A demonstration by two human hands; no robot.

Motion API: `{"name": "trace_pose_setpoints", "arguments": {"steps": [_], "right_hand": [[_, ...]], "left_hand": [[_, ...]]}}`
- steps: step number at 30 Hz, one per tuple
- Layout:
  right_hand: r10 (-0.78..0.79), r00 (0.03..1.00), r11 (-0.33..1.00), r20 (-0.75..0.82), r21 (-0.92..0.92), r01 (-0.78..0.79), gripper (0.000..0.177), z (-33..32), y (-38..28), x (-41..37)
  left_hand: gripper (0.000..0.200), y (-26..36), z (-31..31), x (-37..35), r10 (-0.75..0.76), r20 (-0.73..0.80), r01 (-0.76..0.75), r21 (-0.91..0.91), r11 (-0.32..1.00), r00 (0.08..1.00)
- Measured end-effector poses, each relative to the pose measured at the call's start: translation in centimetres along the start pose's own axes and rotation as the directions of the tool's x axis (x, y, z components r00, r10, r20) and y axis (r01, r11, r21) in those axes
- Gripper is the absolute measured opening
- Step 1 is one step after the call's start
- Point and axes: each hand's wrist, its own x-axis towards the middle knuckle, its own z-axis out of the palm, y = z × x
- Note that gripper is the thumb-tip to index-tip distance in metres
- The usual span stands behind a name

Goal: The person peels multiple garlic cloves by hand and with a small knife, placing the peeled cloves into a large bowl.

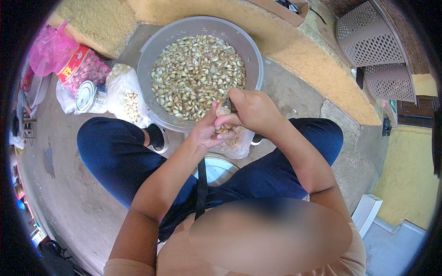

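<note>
head view: a clove pinched and pared beside the basin

head view, looking down past our knees. our left hand (209, 131) has its thumb and fingers pressed together on a pale clove (223, 129), held just in front of the basin (147, 55) and above a clear bag (240, 143). our right hand (254, 110) is curled tight round what we take for a small knife (230, 106); only a dark bit of it shows, close to the clove. we judge the step in hand to be paring one clove. the next move calls for a short, controlled stroke, with the edge kept off the left thumb.

the basin is round, smooth grey plastic, heaped with cloves (198, 73) that are small, curved and papery beige. the bag is thin, crinkled film. off to our left stand a ribbed metal can (87, 96), a white bag (125, 99) and a pink net sack (87, 69). the floor (69, 193) is rough, stained concrete.
</note>
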Motion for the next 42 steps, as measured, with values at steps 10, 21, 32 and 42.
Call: {"name": "trace_pose_setpoints", "arguments": {"steps": [10, 21, 32, 42], "right_hand": [[0.028, 1.0, 0.999, -0.001, -0.017, -0.028, 0.05, 0.2, -0.1, -0.1], [0.113, 0.991, 0.99, 0.077, 0.075, -0.119, 0.044, -0.7, 0.0, 0.3], [0.139, 0.986, 0.974, 0.096, 0.165, -0.153, 0.034, -0.6, 0.5, 0.1], [0.144, 0.985, 0.99, -0.09, 0.02, -0.143, 0.037, -0.1, 0.0, 0.2]], "left_hand": [[0.037, -0.1, -0.7, -0.1, -0.003, -0.106, 0.001, -0.014, 1.0, 0.994], [0.034, 0.4, -0.2, 0.2, 0.061, -0.141, -0.039, 0.152, 0.988, 0.988], [0.033, 0.4, 0.0, 0.7, 0.104, -0.194, -0.064, 0.199, 0.978, 0.975], [0.028, 0.8, 1.0, 1.1, 0.325, -0.323, -0.203, 0.359, 0.911, 0.889]]}}
